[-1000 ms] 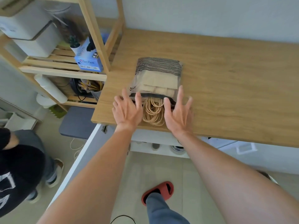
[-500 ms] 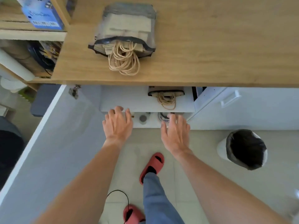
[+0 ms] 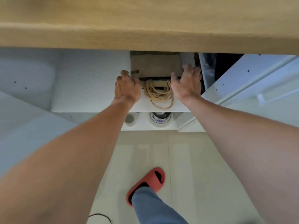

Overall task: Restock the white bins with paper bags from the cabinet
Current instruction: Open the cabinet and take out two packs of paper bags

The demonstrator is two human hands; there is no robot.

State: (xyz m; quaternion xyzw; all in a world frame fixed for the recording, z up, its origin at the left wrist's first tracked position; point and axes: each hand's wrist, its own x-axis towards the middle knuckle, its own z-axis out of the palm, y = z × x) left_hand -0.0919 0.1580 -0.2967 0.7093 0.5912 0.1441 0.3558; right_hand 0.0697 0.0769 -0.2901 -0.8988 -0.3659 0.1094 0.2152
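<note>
Here, head view, the only one:

Place of the bags: the pack of paper bags lies flat on the white cabinet shelf, under the wooden countertop, and its far end is hidden by the countertop edge.

Handles: a bunch of cord handles comes out of the open near end of the pack and lies loose on the shelf, toward the front edge.

Left hand: the left hand is open with fingers spread, at the near left corner of the pack; I cannot tell if it touches already.

Right hand: the right hand is also open and spread, at the near right corner, holding nothing.

White bins: they are not in view at this moment.

Weight, my judgement: many folded bags together, so probably moderate, not heavy.

Stiffness, my judgement: the stack should bend in the middle if lifted by one end only; the wrap looks thin and smooth, maybe slippery.

Where to hold: both long sides, near the front corners, palms pressing inward, then slide out.

Not to hold: the cords alone, because single bags may pull out of the open end.

Nearby: a small bowl stands on the level below.
</note>
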